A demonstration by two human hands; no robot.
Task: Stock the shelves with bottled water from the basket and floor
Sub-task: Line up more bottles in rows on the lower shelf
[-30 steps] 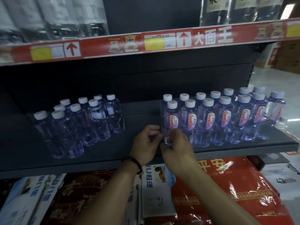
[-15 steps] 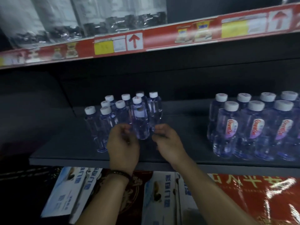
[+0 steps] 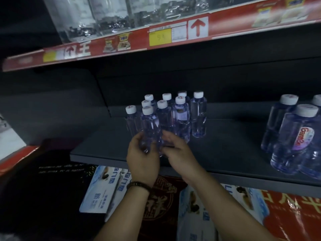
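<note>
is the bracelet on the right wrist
No, the dark beaded bracelet sits on the arm of the left hand.

The dark shelf (image 3: 225, 153) is bare between the cluster of small water bottles (image 3: 180, 119) and the labelled bottles (image 3: 293, 140) at right, a gap open back to the rear panel. Left of the cluster, a narrower bare strip reaches the side panel (image 3: 52, 110). The red price strip (image 3: 156, 40) of the upper shelf sits well above the caps. The left hand (image 3: 142, 159) and right hand (image 3: 178, 153), gripping the front bottle (image 3: 150, 129), block the cluster's front.

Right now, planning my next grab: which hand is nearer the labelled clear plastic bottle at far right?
Right. Right hand sits left of the labelled bottle; left hand farther left.
</note>
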